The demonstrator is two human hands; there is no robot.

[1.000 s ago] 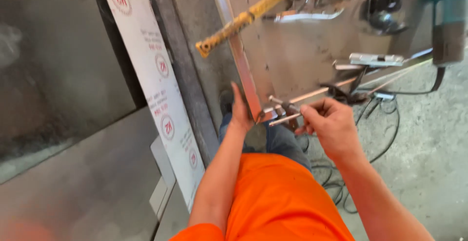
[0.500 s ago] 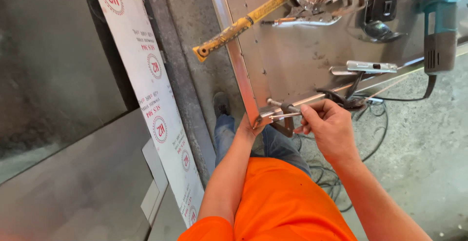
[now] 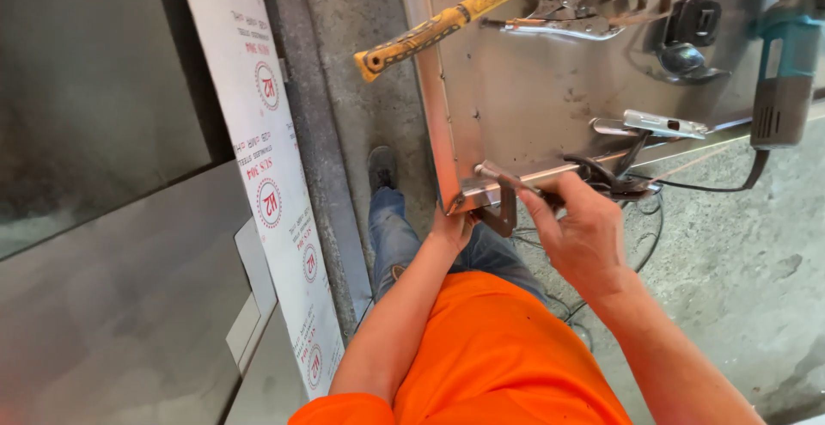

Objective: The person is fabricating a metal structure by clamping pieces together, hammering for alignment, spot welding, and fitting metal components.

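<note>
Right hand (image 3: pixel 584 236) is closed around the handle end of a locking clamp (image 3: pixel 503 197), whose dark C-shaped jaw hooks over the near edge of the steel sheet (image 3: pixel 533 98) on the desk, right at the sheet's front-left corner. Left hand (image 3: pixel 453 226) is under that same corner, palm up against the folded edge, fingers mostly hidden, so I can't tell how far it's closed. A second clamp (image 3: pixel 640 133) sits on the same edge, just to the right of the right hand. Yellow-handled hammer (image 3: pixel 447 21) lies across the sheet's far left edge, handle overhanging. Teal angle grinder (image 3: pixel 786 73) at right, cord trailing down to the concrete floor (image 3: pixel 739 253). White printed panel (image 3: pixel 275 184) leans at left.
</note>
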